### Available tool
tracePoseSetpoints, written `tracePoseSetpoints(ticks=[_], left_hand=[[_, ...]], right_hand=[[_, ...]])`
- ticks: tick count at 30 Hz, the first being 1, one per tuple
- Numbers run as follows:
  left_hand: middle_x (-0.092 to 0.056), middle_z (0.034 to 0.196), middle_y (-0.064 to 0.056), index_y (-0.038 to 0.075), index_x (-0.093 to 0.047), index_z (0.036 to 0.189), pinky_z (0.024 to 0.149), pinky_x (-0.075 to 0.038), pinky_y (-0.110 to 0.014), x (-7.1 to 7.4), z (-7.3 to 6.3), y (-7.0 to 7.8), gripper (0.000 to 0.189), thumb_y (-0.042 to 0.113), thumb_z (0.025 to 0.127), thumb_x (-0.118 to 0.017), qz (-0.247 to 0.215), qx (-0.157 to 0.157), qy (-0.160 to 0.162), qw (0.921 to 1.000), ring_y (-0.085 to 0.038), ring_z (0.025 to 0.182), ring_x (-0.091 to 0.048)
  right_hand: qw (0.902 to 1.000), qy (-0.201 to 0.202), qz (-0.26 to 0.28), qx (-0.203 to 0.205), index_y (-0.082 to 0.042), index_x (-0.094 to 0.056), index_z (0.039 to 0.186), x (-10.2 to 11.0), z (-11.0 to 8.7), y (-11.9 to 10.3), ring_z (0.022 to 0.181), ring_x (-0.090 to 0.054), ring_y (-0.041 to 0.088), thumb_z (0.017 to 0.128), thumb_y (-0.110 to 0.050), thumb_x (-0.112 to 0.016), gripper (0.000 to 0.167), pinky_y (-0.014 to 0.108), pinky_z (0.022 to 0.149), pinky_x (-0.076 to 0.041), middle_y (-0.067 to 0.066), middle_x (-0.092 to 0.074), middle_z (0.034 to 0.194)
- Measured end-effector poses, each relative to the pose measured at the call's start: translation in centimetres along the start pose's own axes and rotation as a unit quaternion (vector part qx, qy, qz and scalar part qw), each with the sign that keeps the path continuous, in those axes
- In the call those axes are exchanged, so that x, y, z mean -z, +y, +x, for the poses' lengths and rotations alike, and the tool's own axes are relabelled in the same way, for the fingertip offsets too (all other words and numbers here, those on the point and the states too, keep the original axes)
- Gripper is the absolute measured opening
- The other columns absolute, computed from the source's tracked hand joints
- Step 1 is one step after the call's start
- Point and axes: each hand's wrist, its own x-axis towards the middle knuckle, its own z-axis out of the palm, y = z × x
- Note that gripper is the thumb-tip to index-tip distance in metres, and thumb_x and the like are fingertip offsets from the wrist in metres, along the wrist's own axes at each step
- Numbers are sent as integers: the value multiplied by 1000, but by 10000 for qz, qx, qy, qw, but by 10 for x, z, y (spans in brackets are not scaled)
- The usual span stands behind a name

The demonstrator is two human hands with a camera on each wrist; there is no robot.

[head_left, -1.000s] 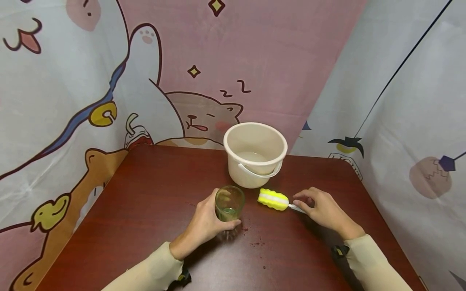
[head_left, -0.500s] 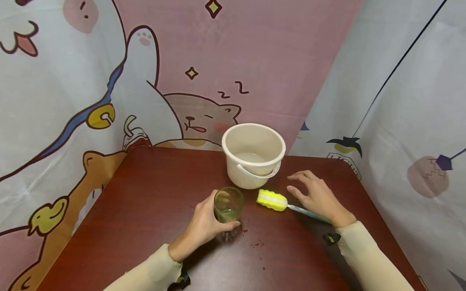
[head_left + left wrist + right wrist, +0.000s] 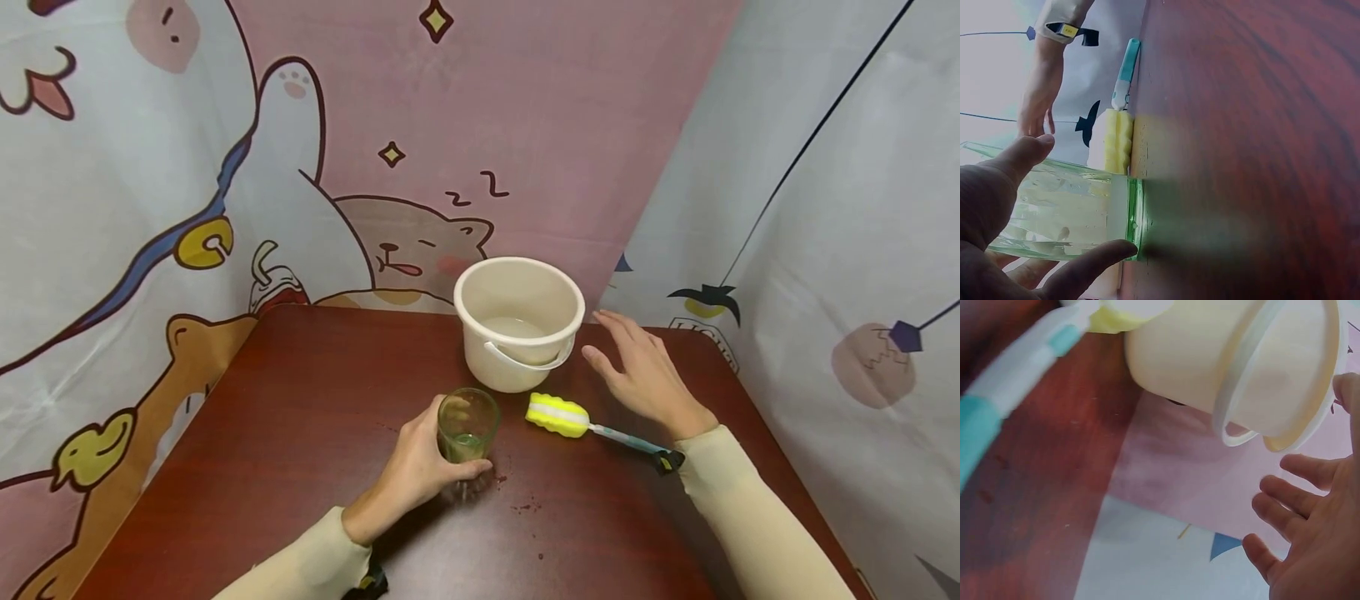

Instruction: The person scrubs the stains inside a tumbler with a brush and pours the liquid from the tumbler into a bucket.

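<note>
My left hand grips a clear greenish drinking glass, thumb on one side and fingers round the other. In the left wrist view the glass stands with its base at the tabletop. My right hand is in the air just right of a cream bucket, fingers spread and holding nothing. From the right wrist view, its fingertips are close to the bucket's rim, apart from it as far as shows. A sponge bottle brush, yellow and white with a teal-and-white handle, lies between glass and right forearm.
The bucket's white handle hangs down on its near side, and some water seems to lie inside. Small wet spots dot the reddish-brown table. Patterned cloth hangs behind the table and at both sides.
My right hand has left the bottle brush's handle and moved up and away, toward the bucket's right side, its fingers opening out. The left hand still holds the glass in place.
</note>
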Motion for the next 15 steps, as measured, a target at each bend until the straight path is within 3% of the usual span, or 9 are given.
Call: tracePoseSetpoints(ticks=[7, 15], left_hand=[[-84, 128, 2, 19, -66, 149, 102, -68, -46, 0, -1, -1, 94, 39, 71, -115, 32, -64, 44, 10000, -22, 119, -83], [-83, 130, 2, 22, -65, 152, 107, -67, -49, 2, -1, -1, 97, 39, 71, -116, -102, 45, -58, 9999, -21, 123, -82]], right_hand=[[9999, -99, -45, -17, -16, -38, 182, 5, 24, -11, 176, -35, 44, 121, -61, -51, 77, 78, 138, -24, 12, -34, 192], [9993, -283, -170, 195, -13, -33, 184, 2, 51, -23, 179, -29, 43, 121, -67, -43, 84, 76, 140, -21, 13, -29, 194]])
